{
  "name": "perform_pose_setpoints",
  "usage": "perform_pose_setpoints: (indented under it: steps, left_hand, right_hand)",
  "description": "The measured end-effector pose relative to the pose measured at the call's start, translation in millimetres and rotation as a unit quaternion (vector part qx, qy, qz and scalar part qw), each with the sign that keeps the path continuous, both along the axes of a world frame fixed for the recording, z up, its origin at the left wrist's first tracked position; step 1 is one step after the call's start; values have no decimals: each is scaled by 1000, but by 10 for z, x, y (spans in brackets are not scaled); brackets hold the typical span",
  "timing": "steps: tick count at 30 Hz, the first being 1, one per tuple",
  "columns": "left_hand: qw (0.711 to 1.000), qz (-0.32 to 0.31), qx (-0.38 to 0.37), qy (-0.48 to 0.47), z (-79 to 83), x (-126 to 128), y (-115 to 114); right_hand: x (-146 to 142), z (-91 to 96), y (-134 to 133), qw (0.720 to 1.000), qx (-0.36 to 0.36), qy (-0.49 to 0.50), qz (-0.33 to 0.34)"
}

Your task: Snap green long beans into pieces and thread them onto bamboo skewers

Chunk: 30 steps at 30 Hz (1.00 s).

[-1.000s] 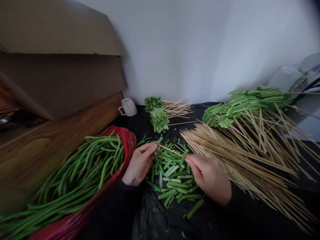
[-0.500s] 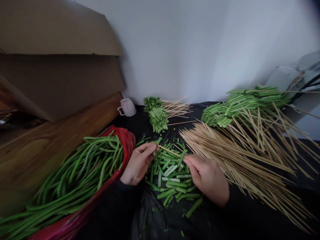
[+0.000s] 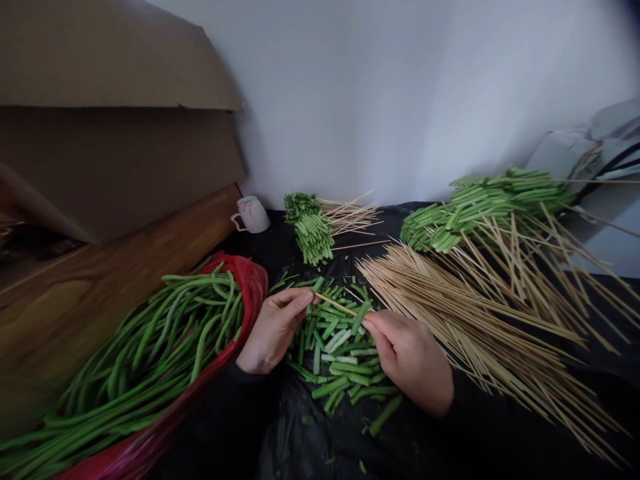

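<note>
My left hand (image 3: 274,328) pinches a short cut piece of green bean (image 3: 317,285) between thumb and fingers. A thin bamboo skewer (image 3: 336,305) runs from that piece across to my right hand (image 3: 415,357), whose closed fingers grip it. Another bean piece (image 3: 360,317) sits crosswise on the skewer against my right fingertips. Whether the skewer's tip has pierced the left piece is hidden by my fingers. Below both hands lies a loose pile of cut bean pieces (image 3: 350,369) on black plastic sheeting (image 3: 295,440).
Long whole beans (image 3: 165,333) fill a red plastic bag (image 3: 253,283) at left. Bare skewers (image 3: 480,327) lie heaped at right. Skewered beans stand stacked in a back-centre bundle (image 3: 313,233) and a back-right pile (image 3: 490,207). A white mug (image 3: 254,215) and cardboard box (image 3: 120,167) are back left.
The whole view has shifted slightly to the left. Both hands keep their hold on the bean piece and skewer, with almost no movement relative to each other.
</note>
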<state>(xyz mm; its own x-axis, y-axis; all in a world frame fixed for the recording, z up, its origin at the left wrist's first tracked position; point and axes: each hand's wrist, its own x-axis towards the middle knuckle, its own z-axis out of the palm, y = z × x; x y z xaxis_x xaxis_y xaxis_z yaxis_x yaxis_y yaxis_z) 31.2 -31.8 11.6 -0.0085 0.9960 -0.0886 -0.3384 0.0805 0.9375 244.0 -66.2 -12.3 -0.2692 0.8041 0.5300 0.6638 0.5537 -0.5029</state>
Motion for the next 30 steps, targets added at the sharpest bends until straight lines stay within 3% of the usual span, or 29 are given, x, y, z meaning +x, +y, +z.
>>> perform_pose_setpoints:
  steps: [7, 23, 26, 30]
  left_hand:
    - [995, -42, 30, 85, 23, 120, -69]
    - [979, -103, 74, 158, -44, 232, -122]
    - [982, -79, 68, 155, -22, 161, -84]
    - [972, 42, 85, 213, -37, 4, 25]
  right_hand:
    - [-40, 29, -13, 1000, 4, 6, 9]
    - [-122, 61, -33, 999, 10, 39, 21]
    - [-39, 89, 30, 999, 28, 33, 16]
    - [135, 100, 173, 998, 50, 36, -27]
